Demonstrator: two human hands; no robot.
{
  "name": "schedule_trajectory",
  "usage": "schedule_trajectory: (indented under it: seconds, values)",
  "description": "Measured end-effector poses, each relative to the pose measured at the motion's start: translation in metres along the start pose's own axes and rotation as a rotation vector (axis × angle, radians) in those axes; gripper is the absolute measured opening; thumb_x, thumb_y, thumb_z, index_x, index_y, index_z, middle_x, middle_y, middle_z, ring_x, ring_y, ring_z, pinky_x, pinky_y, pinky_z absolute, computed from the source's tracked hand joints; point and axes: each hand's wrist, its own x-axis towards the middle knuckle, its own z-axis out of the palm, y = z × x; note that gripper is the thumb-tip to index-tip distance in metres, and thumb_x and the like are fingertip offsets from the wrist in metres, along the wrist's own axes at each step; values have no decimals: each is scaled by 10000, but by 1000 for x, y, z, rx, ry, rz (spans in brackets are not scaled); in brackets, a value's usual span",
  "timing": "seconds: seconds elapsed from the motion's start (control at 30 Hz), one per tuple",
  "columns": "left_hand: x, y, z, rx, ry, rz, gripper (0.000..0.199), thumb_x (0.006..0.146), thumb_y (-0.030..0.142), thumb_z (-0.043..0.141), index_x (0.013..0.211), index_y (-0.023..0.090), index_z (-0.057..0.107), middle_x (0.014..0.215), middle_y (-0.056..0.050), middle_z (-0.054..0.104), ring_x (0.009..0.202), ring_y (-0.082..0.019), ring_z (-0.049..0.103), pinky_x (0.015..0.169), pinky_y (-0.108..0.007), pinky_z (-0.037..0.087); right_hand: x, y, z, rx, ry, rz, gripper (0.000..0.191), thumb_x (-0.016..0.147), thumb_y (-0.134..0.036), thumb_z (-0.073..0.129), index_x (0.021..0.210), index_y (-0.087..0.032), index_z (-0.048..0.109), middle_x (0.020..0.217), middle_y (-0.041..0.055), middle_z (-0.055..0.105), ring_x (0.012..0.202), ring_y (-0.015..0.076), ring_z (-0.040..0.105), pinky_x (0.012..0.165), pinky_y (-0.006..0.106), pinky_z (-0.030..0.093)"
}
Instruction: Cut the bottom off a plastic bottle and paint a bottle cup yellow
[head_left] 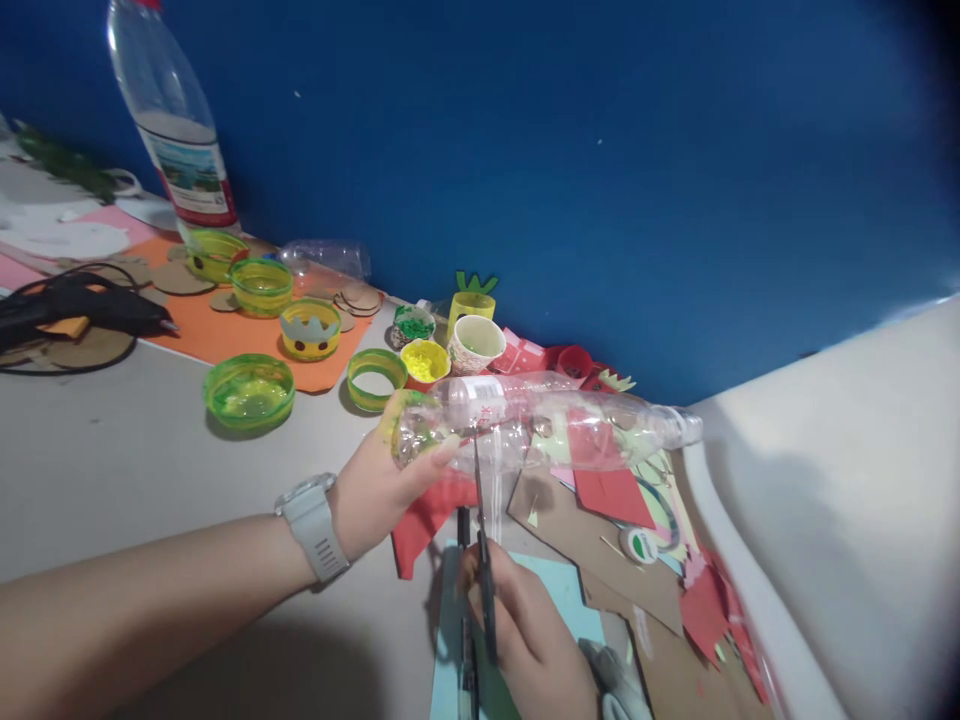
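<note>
My left hand (386, 485), with a pale watch on its wrist, is wrapped round the base end of a clear plastic bottle (585, 430) that lies sideways, its neck pointing right. Black-handled scissors (484, 560) are in my right hand (521, 625), below the bottle. Their blades point up and meet the bottle's side just right of my left thumb. Whether the blades have gone through the plastic is too small to tell. A second clear bottle with a white label (480, 393) lies behind the held one.
Green and yellow plastic cups, among them a green one (250, 393), stand left of the bottle. A tall bottle (176, 150) and a glue gun (90, 305) are farther left. Cardboard (600, 545) and red scraps lie right. A blue wall rises behind.
</note>
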Motion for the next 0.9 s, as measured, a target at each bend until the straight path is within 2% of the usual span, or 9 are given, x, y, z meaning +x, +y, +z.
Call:
schedule_trajectory:
  seconds: [0.17,0.4,0.57,0.77,0.9]
  values:
    - [0,-1,1,-9,-26,-37,338,907,438,609,1184,254,547,1301,-50,654,1199,-220,611,1055,-345,450,7,-2,-1,173,-68,42,395,1004,-536,342,804,-213,452,693,-20,428,641,151,461,621,268,405]
    - [0,1,-1,7,-19,-79,350,895,433,626,1178,253,528,1218,-47,696,1159,-238,641,1007,-355,481,8,-2,-2,57,-31,36,436,997,-563,306,809,-208,477,718,10,496,676,177,484,628,287,401]
    - [-1,3,0,-3,-7,-45,337,906,414,613,1202,269,541,1272,-42,665,1203,-238,611,1039,-367,471,6,-1,-2,-9,-9,-26,463,1000,-583,278,841,-213,506,728,12,538,673,181,515,648,293,408]
    - [-1,2,0,-24,-30,-31,357,893,434,624,1194,255,559,1298,-61,655,1218,-253,604,1050,-370,470,-3,9,2,-51,34,-28,466,1010,-572,264,832,-219,511,728,22,548,673,187,519,615,289,410]
    - [-2,0,-1,-27,-19,-35,382,882,441,639,1203,257,546,1280,-59,662,1217,-251,603,1066,-374,459,0,9,4,9,22,-139,463,1019,-541,255,880,-224,562,687,15,546,609,179,514,593,290,442]
